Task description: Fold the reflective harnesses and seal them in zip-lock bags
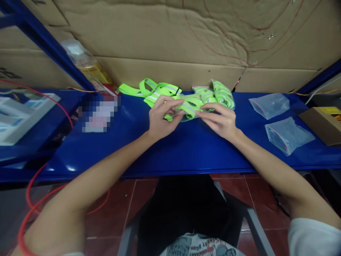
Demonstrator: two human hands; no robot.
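Backdrop: tall tan cardboard panels (160, 35), thin red wires (234, 42) strung across upper R. Below: long blue metal worktop (176, 153), everything central sits on it. Red tile floor (114, 209) under, grey plastic chair (258, 227) partly visible.

Far L: white compartmented tray (10, 137), cut by frame edge. R edge: brown cardboard box (317, 126), also cut off. Back L: clear plastic bottle w/ yellow contents (93, 71), tilted in view. Red round hose (29, 192) loops lower L.

Both hands mid-worktop, toward back. L hand (161, 119): thumb + index pinching L side of clear plastic bag (196, 99) w/ neon yellow-green, grey-striped band (189, 108) in it. R hand (222, 119): thumb + fingertips pinching R side of same bag, other fingers curled. Bag's between the hands; mouth blurred, can't tell which way it faces.

Behind/beside L hand: loose neon yellow-green strap w/ grey stripe (149, 90), looped, small black slider (178, 91) on it. Just behind R hand: 2 filled clear bags of neon strap (223, 94), side by side. Well R, near box: 2 flat translucent red-lipped bags (289, 135), apart from each other.
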